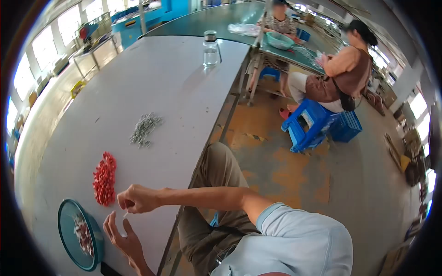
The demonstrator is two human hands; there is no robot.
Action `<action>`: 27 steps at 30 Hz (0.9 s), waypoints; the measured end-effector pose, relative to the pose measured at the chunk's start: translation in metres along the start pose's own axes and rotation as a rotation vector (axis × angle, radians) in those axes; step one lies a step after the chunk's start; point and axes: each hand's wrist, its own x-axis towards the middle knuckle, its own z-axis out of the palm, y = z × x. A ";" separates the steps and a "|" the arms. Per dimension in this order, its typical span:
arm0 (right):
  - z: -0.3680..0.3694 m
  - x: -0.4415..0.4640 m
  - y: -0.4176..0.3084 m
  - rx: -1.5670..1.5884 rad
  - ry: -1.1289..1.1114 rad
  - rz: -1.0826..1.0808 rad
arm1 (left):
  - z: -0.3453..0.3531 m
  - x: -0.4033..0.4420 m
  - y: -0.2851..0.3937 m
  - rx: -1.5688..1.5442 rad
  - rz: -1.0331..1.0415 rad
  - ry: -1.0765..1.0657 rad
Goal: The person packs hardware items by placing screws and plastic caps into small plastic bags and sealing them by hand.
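My right hand [139, 198] is closed in a pinch above the table, beside a pile of small red parts [104, 180]. At its fingertips shows a thin whitish piece [125, 215], too small to name. Just below, my left hand [123, 237] has thumb and fingers apart, with nothing visible between them. To its left a teal plastic basin [97, 244] holds small red and whitish-grey pieces [84, 235]. Farther up the table lies a loose pile of small grey metal-looking parts [146, 129].
A clear bottle [211, 50] stands near the table's [138, 83] far end. A dark flat object [109, 270] lies by the basin. To the right, a person [343, 69] sits on a blue stool [307, 124]; another person [279, 23] sits behind a green basin [279, 41].
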 end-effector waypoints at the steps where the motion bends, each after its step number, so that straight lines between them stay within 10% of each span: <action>1: -0.007 -0.001 -0.004 -0.148 -0.057 -0.025 | 0.006 0.007 0.005 -0.024 -0.054 -0.055; 10: -0.063 -0.003 -0.031 -0.489 -0.202 -0.158 | 0.058 0.038 0.029 -0.215 0.035 -0.089; 14: -0.058 0.001 -0.013 -0.393 -0.134 -0.130 | 0.065 0.022 0.006 -0.286 -0.107 -0.109; 17: -0.055 -0.004 0.003 -0.279 -0.113 -0.059 | 0.071 0.017 -0.006 -1.010 -0.683 -0.079; 21: -0.050 -0.005 0.020 0.139 -0.149 0.323 | 0.076 0.017 -0.015 -1.197 -0.739 -0.107; 27: -0.063 -0.009 0.046 0.033 -0.062 0.211 | 0.076 0.027 -0.004 -1.070 -0.662 -0.132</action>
